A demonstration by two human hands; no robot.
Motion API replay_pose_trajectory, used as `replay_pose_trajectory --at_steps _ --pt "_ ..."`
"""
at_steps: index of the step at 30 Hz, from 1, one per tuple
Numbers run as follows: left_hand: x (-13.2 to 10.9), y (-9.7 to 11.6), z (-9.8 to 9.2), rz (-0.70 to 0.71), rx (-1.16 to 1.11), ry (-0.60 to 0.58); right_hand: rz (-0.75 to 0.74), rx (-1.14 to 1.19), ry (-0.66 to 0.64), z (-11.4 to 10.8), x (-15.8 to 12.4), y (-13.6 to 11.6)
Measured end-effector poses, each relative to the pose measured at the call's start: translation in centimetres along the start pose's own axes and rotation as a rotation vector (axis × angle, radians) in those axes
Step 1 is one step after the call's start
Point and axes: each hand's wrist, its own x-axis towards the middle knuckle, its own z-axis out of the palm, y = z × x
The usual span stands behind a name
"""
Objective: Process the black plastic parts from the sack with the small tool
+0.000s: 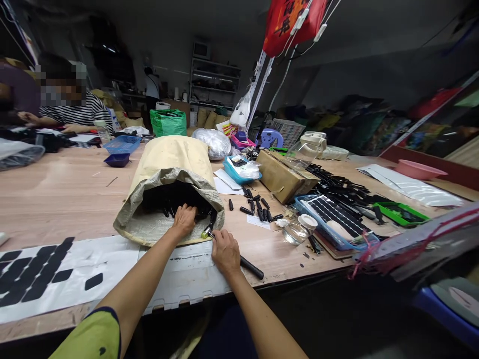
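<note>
Beige sack [175, 154] on its side on the surface [75, 184], mouth gaping toward camera, black pieces [169, 212] inside. Black-handled tool [253, 268] slants up-left, yellowish end at the sack's lip.

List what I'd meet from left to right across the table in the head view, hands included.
White sheet, left hand, right hand, cluster of black pieces, clear jar, green tray.

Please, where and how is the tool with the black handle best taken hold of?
Probably by its black handle, from the near right side, gripping across it: this straight, slim part sticks out past the right hand, while the other end points toward the mouth of the sack.
</note>
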Motion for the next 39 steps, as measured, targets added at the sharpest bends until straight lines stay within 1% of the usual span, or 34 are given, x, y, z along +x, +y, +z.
replay_pose_trajectory --at_steps 3,5,7,10,12,13,17,20,22,26,29,33,36,39 --pt "-2.1 -0.4 -1.0 -0.014 -0.092 0.004 -0.003 0.007 0.005 0.0 0.0 0.0" --pt "-4.3 -0.7 -1.6 -0.03 -0.188 0.024 0.0 0.008 0.008 0.0 0.0 0.0" --pt "-6.7 -1.0 -1.8 -0.042 -0.282 0.039 0.004 0.004 0.005 0.0 0.0 0.0" --pt "-9.6 -1.2 -1.2 -0.067 -0.378 -0.01 0.009 0.0 0.001 0.0 0.0 0.0" --pt "-10.8 -1.1 -0.4 -0.076 -0.408 -0.031 0.009 -0.001 -0.001 0.0 -0.1 -0.1" --pt "-11.2 -1.1 -0.1 -0.075 -0.416 -0.018 0.007 -0.002 -0.002 0.0 -0.1 -0.1" --pt "-11.7 -1.5 0.9 -0.075 -0.412 0.071 -0.004 -0.008 0.004 0.2 0.0 0.2" --pt "-11.6 -1.8 1.2 -0.089 -0.422 0.069 -0.012 0.024 -0.009 0.1 0.1 0.5" --pt "-11.6 -1.8 1.3 -0.095 -0.434 0.061 -0.006 0.086 -0.015 -0.3 0.0 0.5" --pt "-11.6 -1.7 1.2 -0.104 -0.457 0.056 0.035 0.322 0.06 -1.4 -1.0 -1.0" --pt "-11.7 -1.7 1.1 -0.113 -0.465 0.06 0.017 0.453 0.085 -2.0 -2.2 -2.5" --pt "-11.6 -1.6 1.1 -0.126 -0.468 0.056 -0.007 0.473 0.053 -2.0 -3.2 -3.6" --pt "-11.6 -1.7 1.3 -0.134 -0.469 0.06 0.006 0.471 0.027 -2.0 -3.3 -3.8" --pt "-11.6 -1.7 1.4 -0.133 -0.47 0.065 0.014 0.486 0.043 -2.4 -3.0 -4.4"
